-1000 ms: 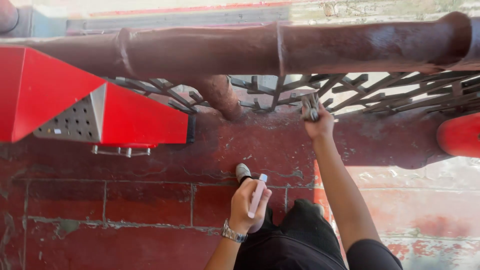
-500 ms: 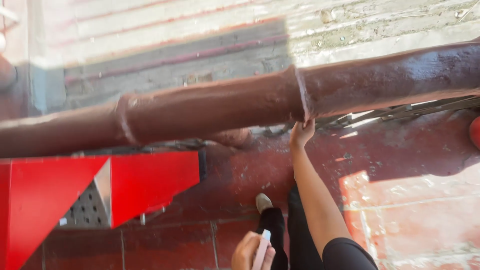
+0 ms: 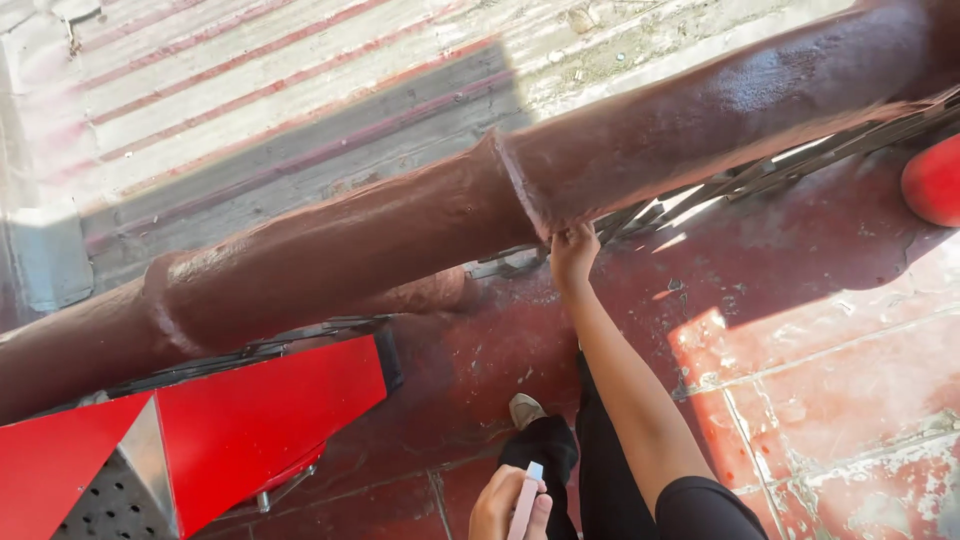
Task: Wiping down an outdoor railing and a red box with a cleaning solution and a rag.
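Observation:
My right hand [image 3: 573,250] reaches up and forward, its curled fingers pressed against the underside of a thick brown-painted pipe rail [image 3: 400,230], just beside a raised joint ring. The fingers hide whatever they may hold. The ornate metal grille [image 3: 700,195] runs under the pipe right next to this hand. My left hand [image 3: 505,505] sits low at the bottom edge, shut on a slim pale stick [image 3: 525,500] with a light tip that points up.
A red metal box [image 3: 250,430] with a grey perforated panel stands at lower left. A red rounded object [image 3: 935,180] shows at the right edge. Red floor tiles [image 3: 820,380], my dark trousers and a shoe [image 3: 523,408] lie below. A ribbed roof [image 3: 250,90] lies beyond the rail.
The view has tilted further over the rail and closer to it. My right hand stays under the pipe by the joint ring. My left hand with the stick sits lower in view.

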